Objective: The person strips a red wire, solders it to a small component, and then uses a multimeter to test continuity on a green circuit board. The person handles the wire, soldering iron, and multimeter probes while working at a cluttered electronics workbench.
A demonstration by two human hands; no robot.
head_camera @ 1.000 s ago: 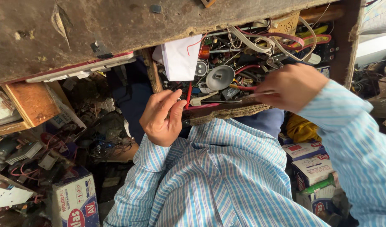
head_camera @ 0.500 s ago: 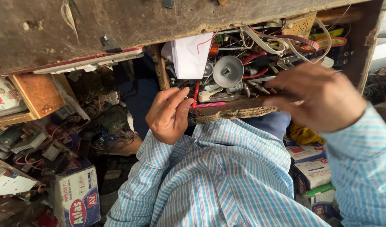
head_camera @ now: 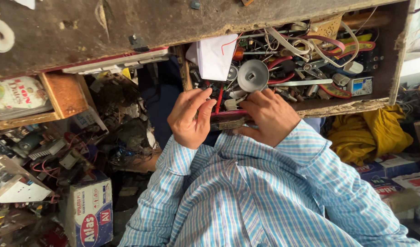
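Observation:
An open wooden drawer (head_camera: 347,106) is crammed with wires, tools, a round grey metal disc (head_camera: 252,75) and folded white paper (head_camera: 214,57). My left hand (head_camera: 190,118) is at the drawer's near left corner, with thumb and fingers pinched at a thin red stick (head_camera: 218,98) that stands among the parts. My right hand (head_camera: 268,115) lies over the drawer's front edge just right of it, its fingertips down among small parts near a little white piece (head_camera: 230,104). What those fingers hold, if anything, is hidden. Both sleeves are blue-and-white striped.
A worn wooden bench top (head_camera: 127,23) runs above the drawer, with a white tape roll (head_camera: 0,34) on it. A small wooden drawer (head_camera: 59,93) is at the left. The floor holds cardboard boxes (head_camera: 91,212), electronic scrap and yellow cloth (head_camera: 365,130).
My right hand has come from the right part of the drawer leftward to the front edge, close to my left hand. My left hand has stayed at the red stick.

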